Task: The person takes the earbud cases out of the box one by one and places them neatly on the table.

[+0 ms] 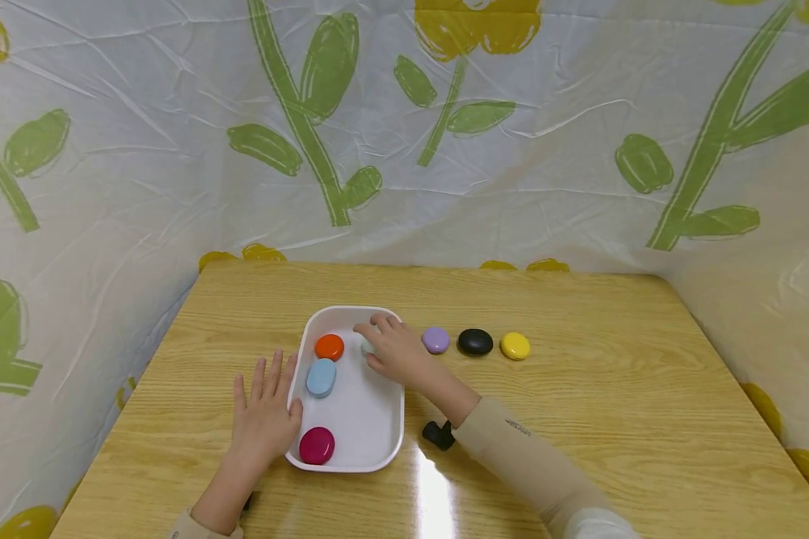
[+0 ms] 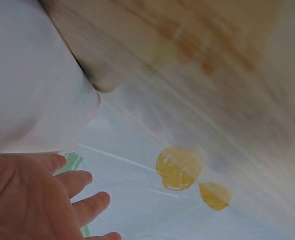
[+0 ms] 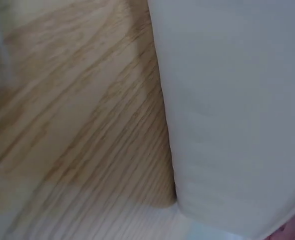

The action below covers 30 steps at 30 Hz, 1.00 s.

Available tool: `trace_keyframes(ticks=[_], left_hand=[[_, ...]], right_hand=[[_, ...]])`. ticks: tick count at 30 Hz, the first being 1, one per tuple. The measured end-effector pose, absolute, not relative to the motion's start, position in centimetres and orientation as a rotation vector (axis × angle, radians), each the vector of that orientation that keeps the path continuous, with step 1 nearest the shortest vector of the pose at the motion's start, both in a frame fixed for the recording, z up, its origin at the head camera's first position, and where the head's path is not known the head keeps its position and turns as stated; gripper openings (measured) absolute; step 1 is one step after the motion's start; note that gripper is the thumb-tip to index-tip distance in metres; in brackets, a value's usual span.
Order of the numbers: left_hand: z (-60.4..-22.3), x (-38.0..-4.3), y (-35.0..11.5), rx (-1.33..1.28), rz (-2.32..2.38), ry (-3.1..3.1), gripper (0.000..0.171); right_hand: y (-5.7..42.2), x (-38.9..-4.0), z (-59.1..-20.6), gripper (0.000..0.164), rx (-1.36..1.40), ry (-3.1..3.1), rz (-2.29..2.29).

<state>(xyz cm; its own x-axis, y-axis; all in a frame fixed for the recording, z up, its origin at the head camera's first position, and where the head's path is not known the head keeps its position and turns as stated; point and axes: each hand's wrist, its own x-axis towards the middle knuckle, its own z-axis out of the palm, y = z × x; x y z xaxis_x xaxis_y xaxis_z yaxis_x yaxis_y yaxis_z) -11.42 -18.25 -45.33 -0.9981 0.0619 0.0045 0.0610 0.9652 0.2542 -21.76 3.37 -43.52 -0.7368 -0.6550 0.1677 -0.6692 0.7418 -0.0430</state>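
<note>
A white tray (image 1: pixel 367 430) stands on the wooden table. My left hand (image 1: pixel 266 415) lies along its left side, fingers straight and spread, thumb at the rim. In the left wrist view, the left hand (image 2: pixel 32 200) shows its palm beside the white tray wall (image 2: pixel 32 75). My right hand (image 1: pixel 396 350) reaches over the tray's far right corner, fingers apart and loosely bent above a pale disc (image 1: pixel 366 347), which they partly hide. Inside the tray are an orange disc (image 1: pixel 329 347), a light blue oblong piece (image 1: pixel 321 378) and a magenta disc (image 1: pixel 317 446).
Right of the tray, a purple disc (image 1: pixel 436 340), a black oval piece (image 1: pixel 475 342) and a yellow disc (image 1: pixel 515 346) form a row. A small black object (image 1: pixel 438 435) shows beside the right sleeve (image 1: pixel 522 457). Flower-patterned sheeting (image 1: pixel 512 187) surrounds the table (image 1: pixel 613 419).
</note>
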Motion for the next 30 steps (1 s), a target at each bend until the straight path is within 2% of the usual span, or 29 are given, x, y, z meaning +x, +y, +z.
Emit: trace_keyframes(ticks=[9,22,30], left_hand=[[-45.3,-11.4,-18.3,0.09,0.409,3.095,0.063],[-45.3,-11.5,-18.3,0.094,0.398,3.097,0.063],[-45.4,-11.5,-18.3,0.094,0.415,3.104,0.063]], right_hand=[[2.2,-22.8,-45.7,0.041,1.048,-2.802,-0.026],[1.0,-21.9,-45.4,0.042,0.961,-2.942,-0.399],[0.9,-21.7,-45.2,0.04,0.958,-2.938,-0.464]])
